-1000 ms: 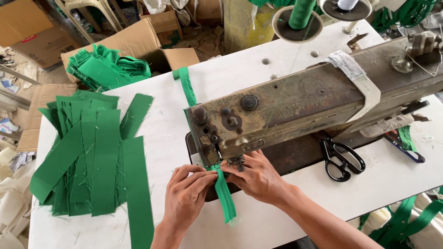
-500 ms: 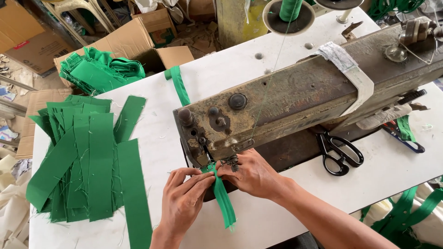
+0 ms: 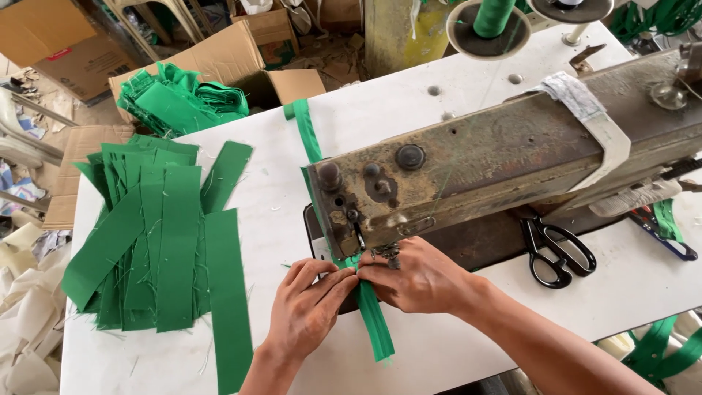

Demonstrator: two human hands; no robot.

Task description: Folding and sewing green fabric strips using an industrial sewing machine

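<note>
Nearest us, we are pinching a folded green strip (image 3: 371, 314) on the white bench (image 3: 468, 351): our left hand (image 3: 311, 307) is closing its fingertips on the strip's left edge, and our right hand (image 3: 420, 278) is lying curled over it just at the needle of the old sewing machine (image 3: 504, 153). We judge that keeping the fold flat and its edges even, with fingertips clear of the needle, is what matters here. Black scissors (image 3: 556, 252) are lying to the right. A stack of cut green strips (image 3: 157, 234) is spreading out on the left. Beyond the bench, an open cardboard box (image 3: 252, 51) is holding bundled green fabric (image 3: 179, 99).
</note>
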